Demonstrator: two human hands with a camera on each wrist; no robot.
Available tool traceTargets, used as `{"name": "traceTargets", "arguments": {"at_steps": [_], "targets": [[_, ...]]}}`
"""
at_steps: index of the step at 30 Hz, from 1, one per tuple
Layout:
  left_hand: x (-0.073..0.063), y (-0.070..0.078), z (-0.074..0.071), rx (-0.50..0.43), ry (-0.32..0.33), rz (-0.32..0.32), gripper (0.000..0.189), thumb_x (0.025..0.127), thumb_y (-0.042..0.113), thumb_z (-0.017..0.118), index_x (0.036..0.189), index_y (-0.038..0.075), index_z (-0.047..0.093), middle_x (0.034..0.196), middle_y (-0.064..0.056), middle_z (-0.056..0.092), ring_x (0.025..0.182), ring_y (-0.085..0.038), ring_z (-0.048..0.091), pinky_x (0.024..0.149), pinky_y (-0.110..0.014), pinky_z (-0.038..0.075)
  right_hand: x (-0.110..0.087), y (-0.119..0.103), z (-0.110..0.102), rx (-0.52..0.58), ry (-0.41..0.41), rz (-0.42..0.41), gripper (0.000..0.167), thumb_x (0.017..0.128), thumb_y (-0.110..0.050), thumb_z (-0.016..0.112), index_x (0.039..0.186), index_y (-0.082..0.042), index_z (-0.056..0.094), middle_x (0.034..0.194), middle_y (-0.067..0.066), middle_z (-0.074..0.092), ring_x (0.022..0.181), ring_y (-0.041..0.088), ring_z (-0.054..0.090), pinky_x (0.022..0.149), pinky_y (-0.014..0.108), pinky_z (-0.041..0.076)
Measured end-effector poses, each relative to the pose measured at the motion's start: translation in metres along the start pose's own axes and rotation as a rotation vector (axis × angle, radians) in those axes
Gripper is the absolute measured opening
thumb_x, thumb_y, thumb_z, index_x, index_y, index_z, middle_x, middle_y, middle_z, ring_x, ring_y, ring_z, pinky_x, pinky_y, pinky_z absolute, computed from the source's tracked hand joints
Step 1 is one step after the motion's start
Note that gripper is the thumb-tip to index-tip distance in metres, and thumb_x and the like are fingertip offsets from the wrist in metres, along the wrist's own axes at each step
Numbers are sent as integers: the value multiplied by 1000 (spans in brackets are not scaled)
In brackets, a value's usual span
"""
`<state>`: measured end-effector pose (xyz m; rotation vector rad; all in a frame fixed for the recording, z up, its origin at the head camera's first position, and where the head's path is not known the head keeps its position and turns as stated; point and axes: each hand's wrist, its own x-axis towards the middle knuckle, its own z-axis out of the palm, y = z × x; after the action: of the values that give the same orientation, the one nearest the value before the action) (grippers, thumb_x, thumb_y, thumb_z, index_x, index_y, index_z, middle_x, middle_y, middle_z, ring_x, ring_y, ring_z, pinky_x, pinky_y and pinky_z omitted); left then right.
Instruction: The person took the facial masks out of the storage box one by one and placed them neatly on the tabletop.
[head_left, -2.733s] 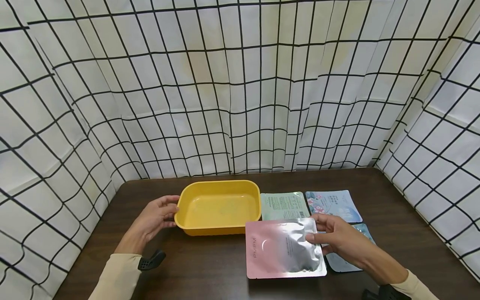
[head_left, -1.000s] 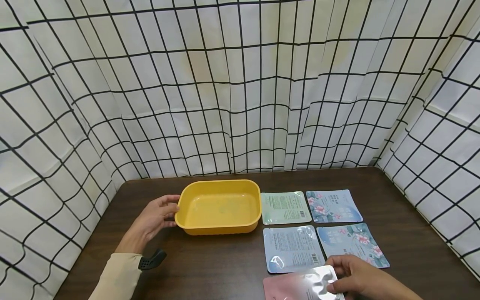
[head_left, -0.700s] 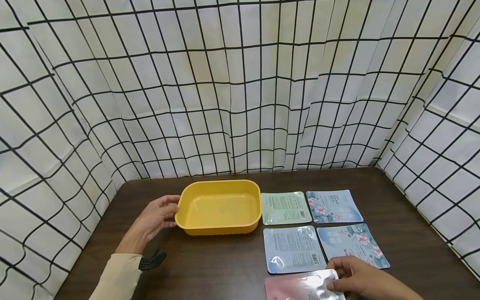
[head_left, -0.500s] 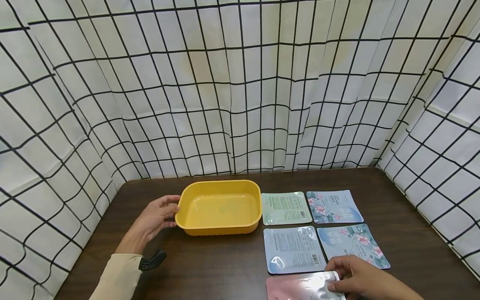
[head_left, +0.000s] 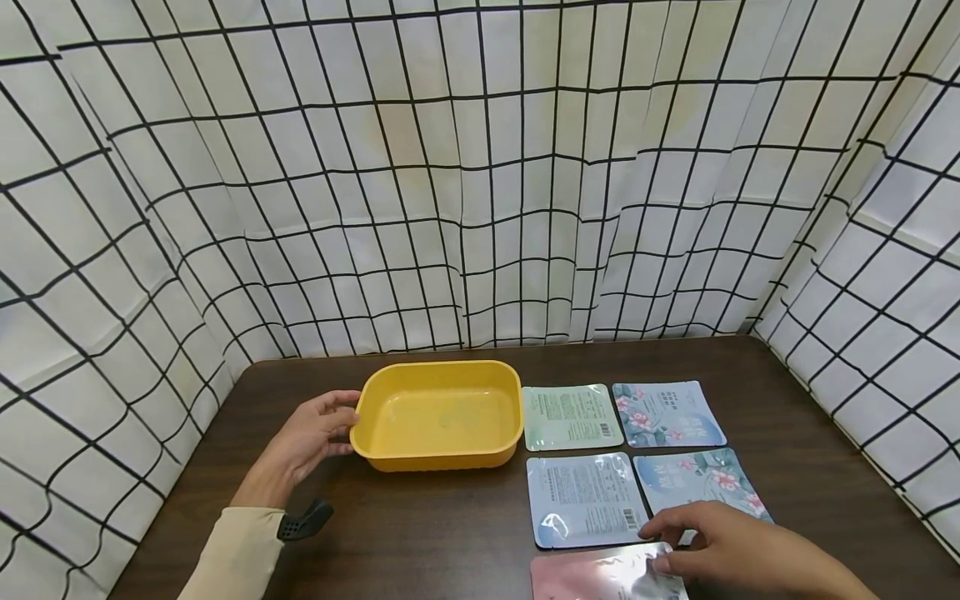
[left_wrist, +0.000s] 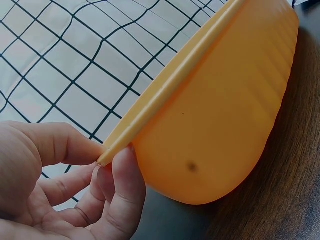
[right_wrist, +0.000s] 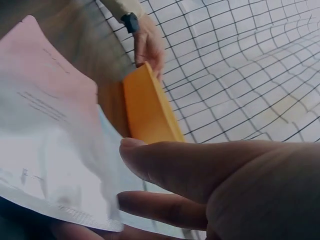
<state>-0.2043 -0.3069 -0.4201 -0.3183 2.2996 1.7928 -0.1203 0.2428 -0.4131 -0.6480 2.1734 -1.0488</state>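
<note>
My left hand [head_left: 307, 437] pinches the left rim of a yellow plastic basin [head_left: 435, 462] between thumb and fingers; the left wrist view shows this grip on the rim [left_wrist: 150, 110] closely. At the front edge of the head view lies a pink-and-silver sheet mask packet [head_left: 588, 577], its lower part cut off. Over its right end is my right hand [head_left: 738, 550], thumb and fingers spread apart. In the right wrist view the thumb [right_wrist: 165, 157] stands clear of the packet [right_wrist: 55, 130], while some fingertips are partly hidden beneath its edge.
Right of the basin lie a green packet [head_left: 573, 417] and a blue floral packet [head_left: 667, 414]. Nearer are a pale blue packet [head_left: 585, 500] and another floral packet [head_left: 701, 479], partly covered by the right hand. A grid-patterned curtain [head_left: 480, 208] surrounds the dark wooden table [head_left: 420, 533].
The right hand carried the pink-and-silver packet toward the front edge, below the blue packets, and lowered it. Since half a second ago its fingers have spread off the packet. The left hand stayed put.
</note>
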Motion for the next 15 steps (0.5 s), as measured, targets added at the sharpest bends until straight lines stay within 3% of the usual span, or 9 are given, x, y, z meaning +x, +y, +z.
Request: {"name": "traceTargets", "arguments": {"at_steps": [2,8,15], "targets": [[0,0,0,1,-2,0,57,100,21,63,151,7,41,134,-17,56,96,-26,65,84,-32,59,0,-4,-4,-46,14,-21,29,98,-28,66,123,-14,71,99,-9,68,82,2,58,68,23,48],[2,3,1,0,-21,10,53,101,17,59,150,4,41,128,-18,57,94,-24,63,80,-33,60,1,-10,-10,5,10,18,22,99,-26,65,112,-10,73,93,-4,72,72,12,68,56,29,55],[3,3,1,10,-17,11,53,101,17,60,149,4,43,130,-19,56,95,-25,62,80,-33,60,3,-16,-15,2,14,68,25,99,-27,65,114,-8,71,93,2,74,71,20,72,56,33,57]]}}
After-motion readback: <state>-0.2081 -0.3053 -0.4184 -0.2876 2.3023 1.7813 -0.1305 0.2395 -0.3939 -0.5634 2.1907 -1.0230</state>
